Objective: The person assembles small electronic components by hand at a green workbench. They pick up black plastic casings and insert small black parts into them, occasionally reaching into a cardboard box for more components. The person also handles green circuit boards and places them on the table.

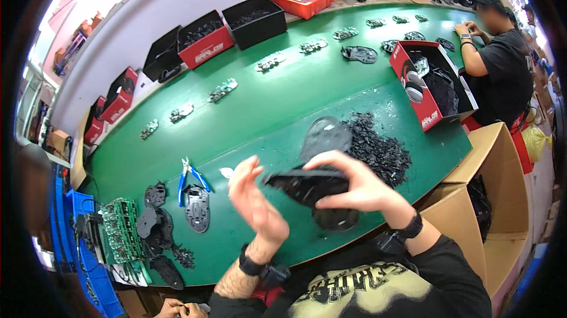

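My right hand (363, 188) grips a black plastic shell (304, 187), curved like a computer mouse housing, tilted above the table. My left hand (254, 200) is just left of the shell, its fingers stretched out and holding nothing. Behind the held shell lies another smooth black shell (326, 136), and a dark rounded piece (335, 219) shows below my right hand. A heap of small black plastic bits (381, 149) spreads to the right. Left of my left hand, blue-handled cutters (192, 177) lie with handles apart beside a black mouse base (197, 208).
Small circuit boards (222, 90) sit in a spaced row along the green table (260, 123). Stacked green boards (122, 230) and black shells (155, 229) are at the left. Toward the right stand a red-black box (422, 90), a cardboard carton (496, 200) and a co-worker (502, 52).
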Available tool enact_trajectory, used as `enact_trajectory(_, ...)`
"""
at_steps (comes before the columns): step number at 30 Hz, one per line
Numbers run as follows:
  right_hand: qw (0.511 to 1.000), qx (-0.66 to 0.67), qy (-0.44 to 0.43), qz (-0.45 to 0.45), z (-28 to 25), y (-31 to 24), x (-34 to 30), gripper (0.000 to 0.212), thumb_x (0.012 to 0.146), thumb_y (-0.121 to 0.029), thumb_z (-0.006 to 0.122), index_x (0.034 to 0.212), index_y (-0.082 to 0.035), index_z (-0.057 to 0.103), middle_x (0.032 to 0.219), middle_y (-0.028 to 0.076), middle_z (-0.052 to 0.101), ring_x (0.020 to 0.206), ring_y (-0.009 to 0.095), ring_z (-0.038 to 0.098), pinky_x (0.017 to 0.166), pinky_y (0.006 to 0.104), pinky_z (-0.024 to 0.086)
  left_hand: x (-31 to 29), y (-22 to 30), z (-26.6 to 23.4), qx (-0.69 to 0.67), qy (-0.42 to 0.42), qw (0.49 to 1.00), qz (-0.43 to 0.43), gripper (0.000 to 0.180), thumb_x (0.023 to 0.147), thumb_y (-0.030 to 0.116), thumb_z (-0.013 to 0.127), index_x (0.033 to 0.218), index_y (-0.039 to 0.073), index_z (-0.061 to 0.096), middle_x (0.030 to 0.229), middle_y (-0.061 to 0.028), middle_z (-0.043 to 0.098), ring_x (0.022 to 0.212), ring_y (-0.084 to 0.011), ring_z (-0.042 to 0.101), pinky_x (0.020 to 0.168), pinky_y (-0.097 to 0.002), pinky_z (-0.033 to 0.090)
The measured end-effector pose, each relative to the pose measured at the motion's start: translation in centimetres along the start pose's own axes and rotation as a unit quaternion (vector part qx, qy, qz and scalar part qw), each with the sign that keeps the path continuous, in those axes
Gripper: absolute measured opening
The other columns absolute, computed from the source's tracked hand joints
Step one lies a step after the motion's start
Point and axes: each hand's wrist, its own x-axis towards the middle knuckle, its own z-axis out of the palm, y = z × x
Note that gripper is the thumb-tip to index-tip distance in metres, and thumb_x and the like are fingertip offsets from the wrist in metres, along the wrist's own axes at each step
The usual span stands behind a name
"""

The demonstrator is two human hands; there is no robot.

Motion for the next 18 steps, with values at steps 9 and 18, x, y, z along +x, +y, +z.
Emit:
enact_trajectory(9, 0.983, -0.160, -0.082, -0.044, 4.5, 3.7, 3.8, 0.078, 0.071, -0.021, 0.071, 0.137, 0.000, 0.035, 0.110, 0.026, 0.060, 0.101, 0.039, 0.059, 0.089, 0.0442, 0.047, -2.2, 3.3, -4.7, 0.470, -0.278, 0.837, 0.000, 0.047, 0.089, 0.024, 0.052, 0.131, 0.003, 0.050, 0.141, -0.0195, 0.042, 0.134, -0.0443, 0.029, 0.110, -0.0556, 0.021)
enact_trajectory(18, 0.930, -0.327, 0.071, -0.151, -0.3, 1.1, -1.8, 0.076, 0.077, -0.028, 0.073, 0.139, -0.001, 0.037, 0.104, 0.019, 0.053, 0.097, 0.036, 0.053, 0.087, 0.0421, 0.047, -3.0, 2.0, -3.1, 0.518, -0.360, 0.770, 0.094, 0.044, 0.095, 0.029, 0.050, 0.128, -0.001, 0.051, 0.131, -0.0207, 0.052, 0.123, -0.0393, 0.047, 0.102, -0.0499, 0.037)
